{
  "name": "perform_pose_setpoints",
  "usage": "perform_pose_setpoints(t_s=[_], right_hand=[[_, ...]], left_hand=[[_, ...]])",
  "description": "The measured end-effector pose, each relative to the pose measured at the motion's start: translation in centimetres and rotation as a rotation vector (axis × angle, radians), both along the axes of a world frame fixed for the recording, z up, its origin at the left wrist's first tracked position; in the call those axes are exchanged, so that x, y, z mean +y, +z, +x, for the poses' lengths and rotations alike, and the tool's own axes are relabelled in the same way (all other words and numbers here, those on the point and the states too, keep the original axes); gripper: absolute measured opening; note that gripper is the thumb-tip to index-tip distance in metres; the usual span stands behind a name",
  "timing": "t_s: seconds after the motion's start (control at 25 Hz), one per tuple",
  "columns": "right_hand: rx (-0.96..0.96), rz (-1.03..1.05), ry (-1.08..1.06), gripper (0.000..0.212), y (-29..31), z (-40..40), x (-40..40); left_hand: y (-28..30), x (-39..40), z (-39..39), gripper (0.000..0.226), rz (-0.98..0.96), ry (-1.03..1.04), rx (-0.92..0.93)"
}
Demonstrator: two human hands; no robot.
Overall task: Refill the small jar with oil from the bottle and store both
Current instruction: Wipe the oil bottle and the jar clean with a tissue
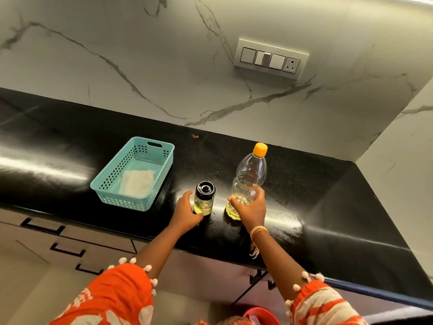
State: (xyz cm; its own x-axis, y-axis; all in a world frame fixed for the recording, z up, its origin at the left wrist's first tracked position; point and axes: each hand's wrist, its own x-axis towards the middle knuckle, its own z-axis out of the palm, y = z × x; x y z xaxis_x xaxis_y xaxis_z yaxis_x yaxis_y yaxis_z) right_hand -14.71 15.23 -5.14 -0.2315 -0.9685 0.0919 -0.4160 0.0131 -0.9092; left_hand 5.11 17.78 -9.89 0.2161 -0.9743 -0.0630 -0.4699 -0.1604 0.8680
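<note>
A small glass jar (204,198) with a black lid stands upright on the black counter (328,207), with yellow oil in its lower part. My left hand (186,213) grips the jar from its left side. To its right stands a clear plastic bottle (249,177) with an orange cap on, holding a little yellow oil at the bottom. My right hand (249,209) is wrapped round the bottle's lower body.
A light blue perforated basket (110,184) with a white cloth inside sits on the counter left of the jar. A marble wall with a switch panel (270,58) rises behind. The counter turns a corner at right. A red bucket (262,315) stands on the floor below.
</note>
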Motion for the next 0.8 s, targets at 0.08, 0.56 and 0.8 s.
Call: perform_pose_setpoints(t_s=[0.08,0.56,0.8], right_hand=[[0.033,0.095,-0.002,0.087,0.0,-0.2,0.7],[0.212,0.233,0.269,0.015,4.9,6.3,5.6],[0.354,-0.004,0.382,0.004,5.8,13.6,3.2]], left_hand=[[0.3,0.9,0.1,0.083,0.03,0.064,-0.065],[6.2,4.5,5.0,0.045,-0.133,0.194,-0.092],[7.2,2.6,12.5,0.035,-0.237,0.328,-0.188]])
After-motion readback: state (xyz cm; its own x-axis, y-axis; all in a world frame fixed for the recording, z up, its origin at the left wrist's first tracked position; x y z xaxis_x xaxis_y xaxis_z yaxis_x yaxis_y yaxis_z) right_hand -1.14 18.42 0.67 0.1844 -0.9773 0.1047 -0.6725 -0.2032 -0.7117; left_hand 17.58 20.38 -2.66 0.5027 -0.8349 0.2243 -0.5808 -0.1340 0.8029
